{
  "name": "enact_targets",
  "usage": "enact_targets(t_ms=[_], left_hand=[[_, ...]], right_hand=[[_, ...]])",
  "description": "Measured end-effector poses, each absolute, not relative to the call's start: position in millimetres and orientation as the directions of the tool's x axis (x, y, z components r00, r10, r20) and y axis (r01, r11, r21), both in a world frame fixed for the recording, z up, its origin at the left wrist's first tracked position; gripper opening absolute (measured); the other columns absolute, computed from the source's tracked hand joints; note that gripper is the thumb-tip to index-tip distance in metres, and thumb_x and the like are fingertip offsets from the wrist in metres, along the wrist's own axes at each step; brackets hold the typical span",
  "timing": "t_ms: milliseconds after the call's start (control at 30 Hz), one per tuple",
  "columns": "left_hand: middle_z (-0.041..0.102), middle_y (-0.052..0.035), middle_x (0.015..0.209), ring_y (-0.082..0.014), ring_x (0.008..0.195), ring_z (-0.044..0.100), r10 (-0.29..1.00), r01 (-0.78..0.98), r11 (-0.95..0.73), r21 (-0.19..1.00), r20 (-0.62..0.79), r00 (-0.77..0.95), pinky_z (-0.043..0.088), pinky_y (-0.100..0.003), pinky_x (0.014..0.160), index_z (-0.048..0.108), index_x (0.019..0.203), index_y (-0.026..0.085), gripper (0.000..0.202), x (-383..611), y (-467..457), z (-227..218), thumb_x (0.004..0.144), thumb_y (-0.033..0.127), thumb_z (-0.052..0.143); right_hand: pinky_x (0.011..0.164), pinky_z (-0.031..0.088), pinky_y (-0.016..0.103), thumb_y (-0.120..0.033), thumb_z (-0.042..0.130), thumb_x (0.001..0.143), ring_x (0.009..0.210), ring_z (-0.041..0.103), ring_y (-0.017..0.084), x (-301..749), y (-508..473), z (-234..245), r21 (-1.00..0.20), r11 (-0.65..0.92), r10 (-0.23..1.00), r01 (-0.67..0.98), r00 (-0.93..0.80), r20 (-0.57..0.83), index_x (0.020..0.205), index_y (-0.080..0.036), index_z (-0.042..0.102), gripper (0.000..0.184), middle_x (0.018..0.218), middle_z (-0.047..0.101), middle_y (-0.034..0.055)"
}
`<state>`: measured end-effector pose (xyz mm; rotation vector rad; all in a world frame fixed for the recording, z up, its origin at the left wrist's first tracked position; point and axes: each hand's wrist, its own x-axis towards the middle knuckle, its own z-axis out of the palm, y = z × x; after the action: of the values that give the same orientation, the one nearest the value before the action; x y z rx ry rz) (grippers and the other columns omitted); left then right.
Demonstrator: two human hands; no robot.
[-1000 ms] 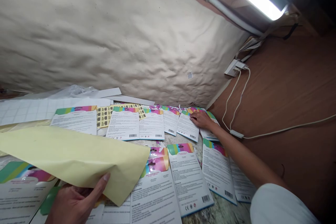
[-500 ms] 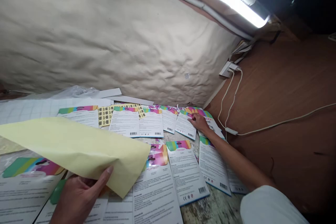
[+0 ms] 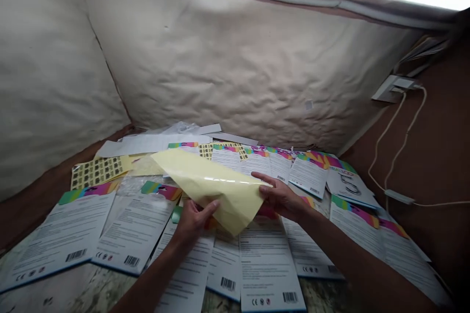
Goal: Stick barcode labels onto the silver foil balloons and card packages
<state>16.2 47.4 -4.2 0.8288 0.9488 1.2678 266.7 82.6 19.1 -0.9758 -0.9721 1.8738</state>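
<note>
A pale yellow glossy paper sheet [image 3: 216, 181] is held up above the table, tilted, with a bare face showing. My left hand [image 3: 196, 217] grips its lower edge, thumb on top. At the sheet's right corner, my right hand [image 3: 282, 198] pinches it, the index finger stretched out above. Under the sheet lie white printed packets with rainbow-coloured tops, among them a packet [image 3: 270, 264] with a barcode just below my right hand. Another packet [image 3: 187, 269] is partly covered by my left forearm.
More packets lie at the left [image 3: 69, 230] and right. Yellow sticker sheets [image 3: 99, 171] with dark square labels sit at the back left, beside clear plastic and white paper strips [image 3: 235, 138]. A white cable with an inline switch [image 3: 399, 197] hangs at the right wall.
My right hand has left the packets at the back and now grips the yellow sheet's right corner. The sheet has moved right in view with my left hand. The view has turned left.
</note>
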Motion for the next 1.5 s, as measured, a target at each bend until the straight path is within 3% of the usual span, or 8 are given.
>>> enact_targets(t_ms=[167,400,767,867,967,1067,1200,1500], left_hand=[[0.07,-0.014,0.114,-0.0302,0.105,0.066,0.955,-0.55,0.272,0.79,-0.154,0.252,0.057,-0.037,0.084,0.063,0.12,0.013,0.055,16,42,0,0.07,0.03,0.08],[0.067,-0.0137,0.12,-0.0286,0.109,0.064,0.969,-0.723,0.248,0.645,-0.156,0.193,0.054,-0.037,0.091,0.057,0.126,0.015,0.05,17,43,-6,0.082,0.034,0.07],[0.071,-0.0115,0.111,-0.0263,0.096,0.068,0.978,-0.658,0.106,0.746,-0.198,-0.067,0.056,-0.034,0.08,0.063,0.115,0.015,0.053,12,52,-13,0.067,0.028,0.082],[0.071,-0.014,0.11,-0.0289,0.098,0.068,0.974,-0.587,0.104,0.803,-0.203,-0.104,0.057,-0.037,0.081,0.065,0.112,0.012,0.054,13,50,-13,0.065,0.03,0.083],[0.072,-0.0147,0.107,-0.0288,0.099,0.068,0.98,-0.509,0.036,0.86,-0.131,-0.152,0.056,-0.034,0.083,0.069,0.104,0.009,0.046,14,50,-15,0.066,0.032,0.083],[0.075,-0.0144,0.094,-0.0283,0.088,0.071,0.993,-0.464,0.045,0.885,-0.092,-0.079,0.057,-0.034,0.078,0.072,0.097,0.007,0.041,15,49,-17,0.069,0.036,0.081],[0.076,-0.0121,0.086,-0.0258,0.075,0.071,0.996,-0.381,0.054,0.923,-0.076,-0.042,0.057,-0.03,0.066,0.074,0.093,0.007,0.038,16,46,-15,0.069,0.037,0.08],[0.076,-0.0128,0.082,-0.0264,0.07,0.072,0.997,-0.254,0.032,0.967,-0.049,-0.06,0.057,-0.027,0.06,0.076,0.088,0.007,0.037,14,45,-11,0.071,0.04,0.078]], right_hand=[[0.068,0.059,0.027,-0.024,0.084,0.069,0.082,0.071,0.018,241,87,14,-0.899,-0.26,0.954,-0.353,-0.24,-0.181,0.133,-0.022,0.045,0.075,0.1,0.072,0.0041],[0.081,0.059,0.034,-0.032,0.083,0.069,0.094,0.07,0.023,218,80,15,-0.941,-0.106,0.992,-0.321,-0.101,-0.077,0.138,-0.022,0.041,0.082,0.108,0.071,0.0074],[0.082,0.057,0.038,-0.03,0.083,0.068,0.098,0.067,0.026,245,97,14,-0.989,-0.02,0.969,-0.146,-0.245,0.017,0.144,-0.028,0.036,0.09,0.124,0.063,0.0094],[0.088,0.054,0.048,-0.035,0.082,0.068,0.104,0.064,0.03,248,101,10,-0.995,0.063,0.985,0.082,-0.166,0.048,0.146,-0.028,0.034,0.092,0.126,0.059,0.012],[0.101,0.043,0.056,-0.032,0.077,0.072,0.12,0.053,0.033,241,95,11,-0.816,0.332,0.927,0.473,-0.006,0.374,0.141,-0.029,0.044,0.076,0.136,0.051,0.0116],[0.102,0.044,0.05,-0.023,0.065,0.084,0.119,0.053,0.029,222,79,20,-0.58,0.58,0.78,0.572,-0.186,0.597,0.122,-0.03,0.062,0.038,0.124,0.059,0.008],[0.081,0.055,0.037,-0.018,0.06,0.088,0.093,0.066,0.022,188,64,29,-0.554,0.686,0.727,0.472,-0.414,0.548,0.101,-0.026,0.071,0.019,0.1,0.069,0.0061],[0.073,0.055,0.034,-0.021,0.066,0.085,0.083,0.068,0.021,175,65,25,-0.614,0.633,0.774,0.471,-0.404,0.488,0.094,-0.027,0.074,0.013,0.094,0.072,0.0047]])
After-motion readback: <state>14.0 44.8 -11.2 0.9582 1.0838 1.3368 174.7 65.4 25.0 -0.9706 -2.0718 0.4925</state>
